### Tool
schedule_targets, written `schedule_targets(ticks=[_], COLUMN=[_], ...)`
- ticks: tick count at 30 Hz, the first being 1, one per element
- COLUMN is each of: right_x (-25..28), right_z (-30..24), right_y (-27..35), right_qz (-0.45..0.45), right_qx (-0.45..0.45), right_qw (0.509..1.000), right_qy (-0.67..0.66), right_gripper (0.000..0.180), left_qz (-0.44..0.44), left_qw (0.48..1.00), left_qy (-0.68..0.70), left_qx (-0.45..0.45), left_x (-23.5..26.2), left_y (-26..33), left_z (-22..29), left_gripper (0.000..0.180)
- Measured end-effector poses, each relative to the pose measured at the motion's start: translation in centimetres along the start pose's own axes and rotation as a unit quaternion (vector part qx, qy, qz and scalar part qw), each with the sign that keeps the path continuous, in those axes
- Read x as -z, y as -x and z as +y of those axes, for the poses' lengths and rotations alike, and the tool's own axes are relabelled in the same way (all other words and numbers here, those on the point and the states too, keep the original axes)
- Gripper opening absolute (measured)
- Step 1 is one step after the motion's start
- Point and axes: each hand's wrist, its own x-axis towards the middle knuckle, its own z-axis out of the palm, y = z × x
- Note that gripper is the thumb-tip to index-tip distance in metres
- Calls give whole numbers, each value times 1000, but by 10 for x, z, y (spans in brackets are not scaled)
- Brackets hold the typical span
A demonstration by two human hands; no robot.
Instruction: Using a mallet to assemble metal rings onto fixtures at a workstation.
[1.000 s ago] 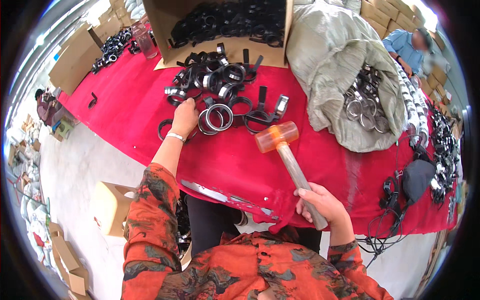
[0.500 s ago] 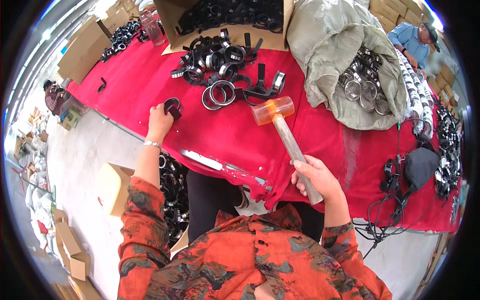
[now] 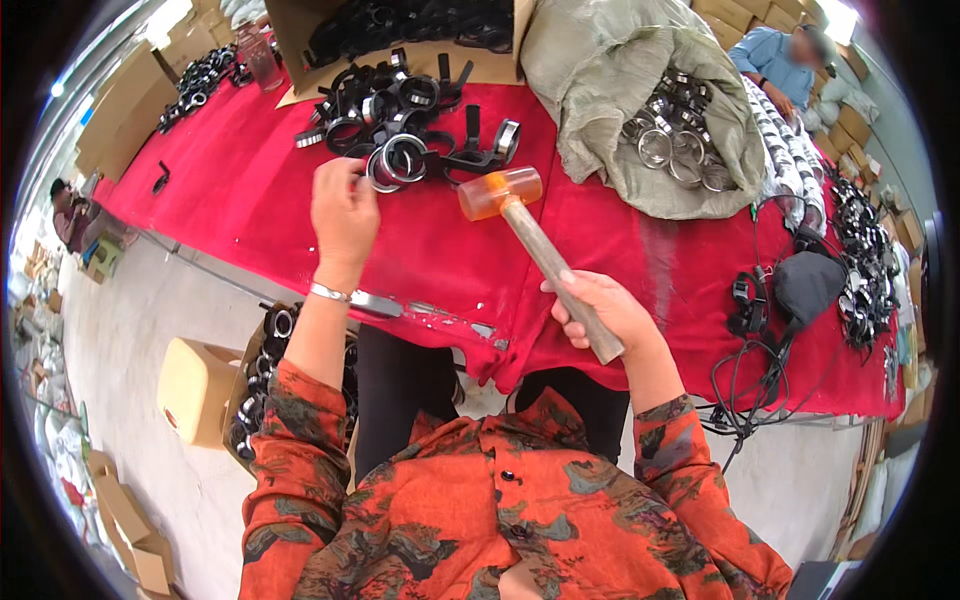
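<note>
The wooden handle of a mallet (image 3: 534, 244) is being held near its lower end by the right grip (image 3: 608, 314), with the fingers wrapped firmly round it; the translucent orange head is being held out over the red-covered worktop (image 3: 425, 250). The left grip (image 3: 345, 212) is being held half curled, just beside a pair of silver-rimmed rings (image 3: 384, 160) at the near side of a heap of black ring parts (image 3: 375, 105). Whether anything is being pinched there cannot be told, as the fingertips are blurred. Behind the heap, more black parts are being held in a carton (image 3: 505, 95), and metal rings are being held in a sack (image 3: 590, 110) to the right.

Trouble could be arising from the tangle: if a ring is being pulled while its tab is being trapped under others, neighbouring parts could be dragged along or tipped. If a smooth rim is being pinched by the fingertips alone, it could be slipping. With the mallet being held by its far end, the head could be twisting, and nearby parts or left fingers could be knocked if both are being brought together carelessly.
</note>
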Motion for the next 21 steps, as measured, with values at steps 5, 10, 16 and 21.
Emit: schedule_targets(ticks=[5, 10, 16, 21], right_x=[-9, -10, -27, -22], right_z=[4, 20, 38, 39], right_y=[18, 32, 22, 21], right_qz=[2, -29, -69, -88], right_qx=[-7, 8, 9, -8], right_qw=[999, 995, 979, 970], right_qy=[-31, -92, -190, -226], right_gripper=[40, 36, 32, 35], left_qz=[-125, -104, -349, -261], left_qw=[992, 976, 878, 929], left_qy=[-5, -122, -290, -180], left_qx=[-15, -147, -154, -191], left_x=[-6, -46, -109, -107], left_y=[13, -17, -28, -33], left_z=[43, 42, 46, 48], left_gripper=[20, 23, 15, 10])
